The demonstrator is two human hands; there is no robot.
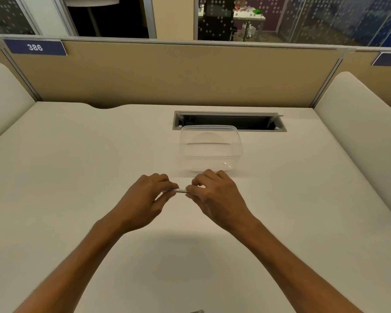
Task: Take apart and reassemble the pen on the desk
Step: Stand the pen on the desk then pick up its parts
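Observation:
A thin white pen (180, 190) with small dark print lies level between my two hands, a little above the white desk (77, 168). My left hand (145, 199) pinches its left end with thumb and fingers. Its right end sits in the closed fingertips of my right hand (217, 195). Only a short middle stretch of the pen shows; both ends are hidden inside the fingers. Whether the pen is in one piece I cannot tell.
A clear plastic tub (210, 147) stands just beyond my right hand. Behind it a cable slot (229, 120) is cut into the desk. A tan partition (167, 73) closes the far edge, with rounded white dividers on both sides. A small grey object (196, 311) peeks at the bottom edge.

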